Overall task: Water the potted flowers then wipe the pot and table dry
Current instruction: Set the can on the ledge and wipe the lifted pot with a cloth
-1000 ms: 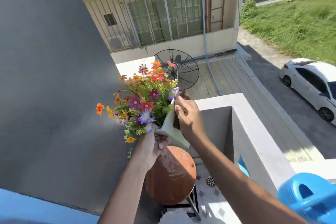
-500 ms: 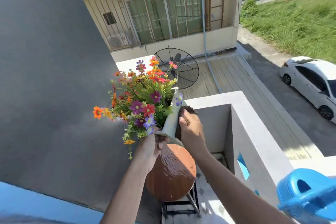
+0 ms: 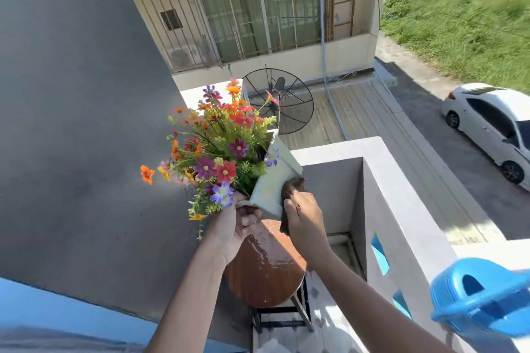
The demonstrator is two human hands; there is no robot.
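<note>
Round wooden table (image 3: 266, 275): reddish-brown top on dark metal frame, standing in balcony corner between grey wall and parapet. Top surface wet: water film and droplets glisten across far half, near half duller. Far edge hidden behind hands and lifted pot; no object seen resting directly on visible top. Tiled floor (image 3: 324, 321) beneath: pale, patterned. Blue watering can (image 3: 481, 301) on parapet ledge, right of table.

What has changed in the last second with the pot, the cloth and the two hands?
The right hand slid the dark cloth down the side of the white pot, from near the rim towards the base. The left hand kept its grip on the pot's lower corner, holding it tilted above the wet round table. The blue watering can stayed at the right.
</note>
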